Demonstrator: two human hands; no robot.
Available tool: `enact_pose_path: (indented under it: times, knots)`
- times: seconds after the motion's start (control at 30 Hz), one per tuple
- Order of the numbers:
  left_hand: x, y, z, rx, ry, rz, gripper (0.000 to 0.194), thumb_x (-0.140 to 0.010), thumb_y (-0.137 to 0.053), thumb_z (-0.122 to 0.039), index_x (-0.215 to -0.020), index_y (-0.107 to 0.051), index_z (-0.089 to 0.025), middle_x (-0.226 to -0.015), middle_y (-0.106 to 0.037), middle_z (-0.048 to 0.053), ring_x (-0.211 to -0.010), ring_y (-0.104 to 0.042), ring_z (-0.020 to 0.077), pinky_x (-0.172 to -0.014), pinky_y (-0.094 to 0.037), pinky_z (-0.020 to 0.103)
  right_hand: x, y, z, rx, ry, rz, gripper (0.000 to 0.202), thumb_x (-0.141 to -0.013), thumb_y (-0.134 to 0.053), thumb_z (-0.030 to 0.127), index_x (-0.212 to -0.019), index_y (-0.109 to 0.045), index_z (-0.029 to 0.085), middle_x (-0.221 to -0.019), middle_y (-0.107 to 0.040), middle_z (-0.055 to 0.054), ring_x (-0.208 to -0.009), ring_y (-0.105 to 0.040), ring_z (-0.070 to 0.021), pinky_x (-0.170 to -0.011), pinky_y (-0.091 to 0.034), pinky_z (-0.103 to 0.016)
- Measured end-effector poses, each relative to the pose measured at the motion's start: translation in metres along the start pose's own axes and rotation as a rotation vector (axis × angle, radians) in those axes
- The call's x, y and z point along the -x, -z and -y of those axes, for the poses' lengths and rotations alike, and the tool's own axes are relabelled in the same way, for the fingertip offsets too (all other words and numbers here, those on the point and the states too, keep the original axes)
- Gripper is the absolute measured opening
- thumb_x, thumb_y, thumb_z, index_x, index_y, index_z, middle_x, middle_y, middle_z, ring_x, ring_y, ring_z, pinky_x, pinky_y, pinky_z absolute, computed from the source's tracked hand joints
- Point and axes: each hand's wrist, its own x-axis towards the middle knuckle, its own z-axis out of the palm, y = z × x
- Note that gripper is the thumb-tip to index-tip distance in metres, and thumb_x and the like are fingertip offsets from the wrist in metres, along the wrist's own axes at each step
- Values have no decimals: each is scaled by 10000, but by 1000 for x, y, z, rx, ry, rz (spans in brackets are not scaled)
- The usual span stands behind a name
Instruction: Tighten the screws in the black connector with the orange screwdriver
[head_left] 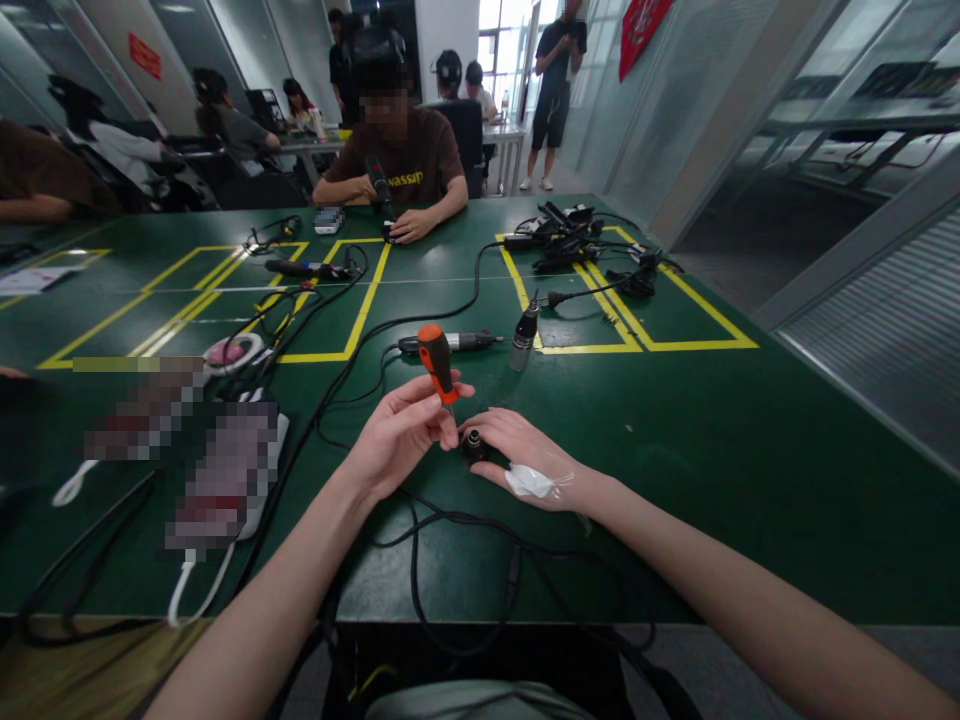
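Note:
My left hand (401, 432) holds a screwdriver (435, 362) by its orange and black handle, tilted, with the shaft pointing down. Beside it, my right hand (525, 450) lies low over the green table (720, 480), fingers curled round a small black cylindrical part (473, 446) with a metal ring on top. White tape covers the base of that thumb. Beyond my hands, a black and clear pointed tool (524, 335) stands upright. A grey and black electric screwdriver (454, 343) lies to its left.
Black cables (465, 517) loop in front of my hands and along the left. Two blurred devices (225, 475) with white cords lie at left. Tangled tools (566, 235) sit at the back right. Across the table, a person (401, 150) handles a tool; others are behind.

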Motion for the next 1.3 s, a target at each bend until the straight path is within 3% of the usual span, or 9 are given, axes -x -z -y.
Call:
enact_pose_path:
  times: [0.2,0.43,0.73,1.1,1.3]
  knots:
    - [1,1,-1,33,-1,32,298,-741,-870,-235,-992,-712,-198,-1000,-819,54,-568,-705,95,-567,-560,176,0,0,0,-11,-11,-6,251,-974,-656,272,-1202,-603,180,-1268,-690,-149,-1227,-621,-294,-1098,-467,-540]
    - [-2,-2,-2,9,27,-27,231,-849,-769,-254,-1044,-746,-131,-1041,-802,99,-538,-681,85,-514,-543,177,1,-1,-1,9,-7,-14,253,-977,-652,282,-1205,-600,186,-1264,-695,-152,-1222,-633,-296,-1116,-457,-555]
    - [0,0,1,3,10,4,306,-759,-864,-236,-1009,-694,-190,-1007,-807,58,-557,-671,84,-544,-540,184,1,-1,-1,22,0,0,239,-992,-637,287,-1203,-607,179,-1275,-691,-156,-1267,-618,-298,-1153,-429,-578]
    - [0,-2,-2,-12,22,-22,285,-781,-837,-258,-1036,-779,-146,-1048,-806,102,-562,-664,84,-537,-525,186,1,0,-1,29,8,0,223,-999,-625,286,-1194,-598,182,-1270,-693,-154,-1251,-622,-299,-1148,-428,-579]
    - [0,0,-1,-8,11,-2,282,-751,-861,-223,-995,-728,-180,-1010,-816,76,-553,-670,78,-562,-541,179,0,0,0,5,17,-10,222,-983,-638,267,-1192,-604,199,-1268,-694,-148,-1240,-626,-291,-1113,-459,-560]
